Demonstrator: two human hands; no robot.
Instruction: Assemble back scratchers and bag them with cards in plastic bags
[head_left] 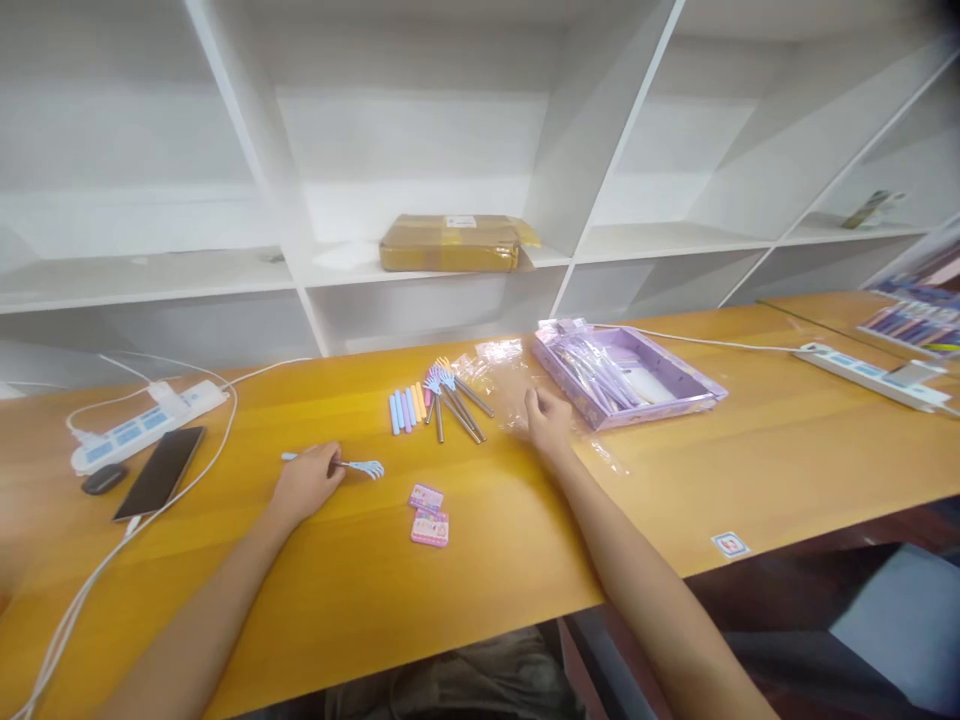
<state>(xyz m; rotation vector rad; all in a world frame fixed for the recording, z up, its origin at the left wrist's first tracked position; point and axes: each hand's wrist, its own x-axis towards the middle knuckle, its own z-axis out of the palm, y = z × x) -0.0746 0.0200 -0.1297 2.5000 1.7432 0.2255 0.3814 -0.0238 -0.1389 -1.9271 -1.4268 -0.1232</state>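
My left hand [307,482] is closed around a small rod with a light blue hand-shaped end [366,468], low over the table. My right hand [549,420] has curled fingers beside clear plastic wrappers [506,375]; whatever it grips, if anything, is too small to make out. Between my hands lie several metal rods [459,415] with hand-shaped ends and a row of blue, purple and orange sleeves [406,410]. Closer to me are two pink and purple cards [430,529], partly overlapping. A purple tray [675,405] holding packaged items stands right of my right hand.
Power strips lie at the left [150,425] and right [870,378] of the table [315,610]. A phone [160,472], a black mouse-like object [104,480] and white cables are at the left. A taped cardboard box [450,245] sits on the shelf behind.
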